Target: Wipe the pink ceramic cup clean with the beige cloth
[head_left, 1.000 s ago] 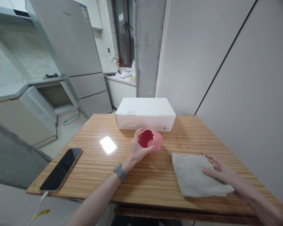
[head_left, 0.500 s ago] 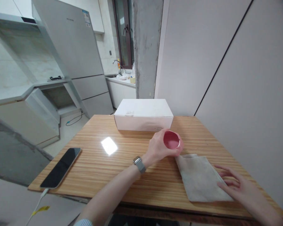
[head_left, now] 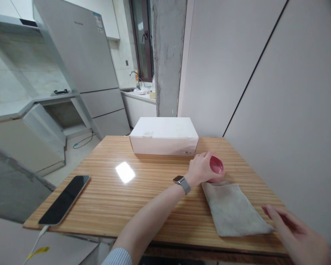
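Observation:
My left hand (head_left: 202,168), with a watch on its wrist, is wrapped round a small pink cup (head_left: 216,166) at the far edge of a grey cloth (head_left: 231,209). The cup's mouth faces me and to the right. The cloth lies flat on the wooden table (head_left: 143,195). My right hand (head_left: 295,230) hovers at the cloth's right corner near the table's front edge, fingers stretched out and holding nothing.
A white cardboard box (head_left: 164,136) stands at the back of the table. A black phone (head_left: 64,198) on a charging cable lies at the front left corner. A wall runs close along the right side. A fridge and kitchen counters stand behind.
My left hand has carried the pink cup to the right, from in front of the box to the cloth's far edge. My right hand slid off the cloth toward its right corner.

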`<state>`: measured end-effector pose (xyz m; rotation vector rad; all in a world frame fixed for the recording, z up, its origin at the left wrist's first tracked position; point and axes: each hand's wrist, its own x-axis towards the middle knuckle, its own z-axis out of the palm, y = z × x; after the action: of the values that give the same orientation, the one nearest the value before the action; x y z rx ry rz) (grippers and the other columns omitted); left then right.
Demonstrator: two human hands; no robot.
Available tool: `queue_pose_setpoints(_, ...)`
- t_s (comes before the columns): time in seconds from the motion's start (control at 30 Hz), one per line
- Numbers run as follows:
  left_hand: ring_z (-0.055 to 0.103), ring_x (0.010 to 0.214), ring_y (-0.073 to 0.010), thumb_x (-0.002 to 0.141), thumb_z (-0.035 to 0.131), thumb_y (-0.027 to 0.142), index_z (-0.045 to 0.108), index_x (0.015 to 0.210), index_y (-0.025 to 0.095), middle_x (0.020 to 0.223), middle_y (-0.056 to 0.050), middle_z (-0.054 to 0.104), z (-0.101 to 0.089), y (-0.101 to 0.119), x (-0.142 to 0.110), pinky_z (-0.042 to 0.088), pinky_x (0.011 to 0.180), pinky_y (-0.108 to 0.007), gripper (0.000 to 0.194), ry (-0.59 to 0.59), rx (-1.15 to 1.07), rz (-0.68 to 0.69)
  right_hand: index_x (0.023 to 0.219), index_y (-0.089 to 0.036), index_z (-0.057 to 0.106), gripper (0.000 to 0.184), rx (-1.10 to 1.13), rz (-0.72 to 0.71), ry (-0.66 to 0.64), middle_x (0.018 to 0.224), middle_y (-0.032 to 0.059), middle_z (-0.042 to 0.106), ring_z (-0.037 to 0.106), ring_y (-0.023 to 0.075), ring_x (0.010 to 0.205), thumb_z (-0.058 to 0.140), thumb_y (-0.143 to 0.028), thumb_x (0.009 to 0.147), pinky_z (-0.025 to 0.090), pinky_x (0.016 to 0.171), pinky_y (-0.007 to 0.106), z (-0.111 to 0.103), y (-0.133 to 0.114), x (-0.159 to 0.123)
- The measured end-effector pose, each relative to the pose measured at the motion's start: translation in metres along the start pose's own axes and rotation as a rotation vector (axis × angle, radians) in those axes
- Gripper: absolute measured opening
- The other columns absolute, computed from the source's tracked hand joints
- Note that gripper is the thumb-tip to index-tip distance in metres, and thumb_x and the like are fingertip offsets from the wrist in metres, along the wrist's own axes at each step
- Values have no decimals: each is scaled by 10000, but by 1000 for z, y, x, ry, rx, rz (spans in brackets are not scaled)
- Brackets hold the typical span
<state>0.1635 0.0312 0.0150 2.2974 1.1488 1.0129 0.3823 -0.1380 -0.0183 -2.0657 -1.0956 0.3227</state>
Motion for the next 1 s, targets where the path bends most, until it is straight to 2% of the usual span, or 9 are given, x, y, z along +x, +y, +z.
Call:
queue_pose_setpoints(0.17, 583, 1064, -308, 639, 683, 624, 444, 1324, 278, 1189, -75, 624, 3, 0, 4, 527, 847, -454, 804, -40, 15, 9, 812, -247, 706, 477, 31, -50, -9, 931, 76, 755, 644, 405, 1027, 532, -651, 629, 452, 957, 521, 6, -6, -5)
queue_pose_setpoints(0.33, 541, 1153, -327, 624, 733, 613, 478, 1325, 266, 1253, -97, 599, 6, -3, 6, 487, 927, -482, 823, -61, -67, 10, 841, -245, 692, 415, 118, -42, -38, 919, 82, 761, 653, 375, 1013, 544, -608, 707, 464, 952, 513, 12, -39, -13)
queue_pose_setpoints(0.43, 463, 1272, -318, 693, 731, 541, 511, 1311, 237, 1338, -112, 553, -4, -2, 1, 404, 1041, -486, 723, -37, -144, 31, 848, -242, 689, 407, 231, -68, -30, 931, 77, 758, 650, 347, 1027, 558, -607, 721, 430, 1008, 499, 18, -61, -21)
queue_pose_setpoints(0.5, 445, 1300, -303, 756, 705, 459, 549, 1277, 232, 1348, -103, 556, -19, 1, -8, 367, 1076, -480, 589, -23, -190, 47, 836, -244, 689, 399, 264, -77, -36, 921, 76, 755, 655, 338, 1008, 568, -607, 724, 428, 1011, 496, 23, -76, -29)
queue_pose_setpoints(0.57, 524, 1227, -262, 817, 650, 358, 598, 1219, 238, 1274, -75, 619, -39, 4, -24, 410, 1044, -420, 422, -19, -259, 61, 809, -246, 688, 372, 297, -91, -58, 882, 72, 753, 669, 320, 957, 587, -595, 726, 479, 948, 454, 30, -91, -38)
queue_pose_setpoints(0.63, 627, 1059, -206, 864, 580, 294, 658, 1120, 224, 1127, -51, 696, -60, 6, -46, 484, 929, -322, 277, -22, -342, 44, 772, -243, 688, 345, 342, -166, -115, 845, 67, 747, 680, 288, 898, 592, -574, 747, 521, 864, 382, 41, -105, -49)
queue_pose_setpoints(0.73, 670, 823, -161, 911, 508, 329, 692, 1020, 208, 934, -35, 735, -84, 1, -87, 506, 666, -230, 245, -36, -429, -135, 763, -234, 681, 312, 398, -296, -277, 799, 54, 734, 682, 241, 818, 564, -517, 824, 526, 785, 318, 67, -125, -67)
queue_pose_setpoints(0.87, 580, 590, -136, 930, 469, 326, 677, 813, 188, 657, -12, 666, -94, -16, -138, 401, 555, -227, 276, -4, -258, -303, 868, -204, 672, 273, 471, -447, -549, 853, 57, 727, 675, 209, 785, 545, -445, 885, 522, 741, 293, 112, -147, -92)
queue_pose_setpoints(1.0, 556, 592, -140, 944, 439, 305, 635, 787, 191, 651, -4, 639, -93, -30, -171, 356, 573, -241, 276, 22, -160, -403, 879, -197, 652, 313, 553, -434, -658, 854, 54, 714, 659, 203, 792, 460, -435, 943, 512, 754, 299, 143, -155, -114)
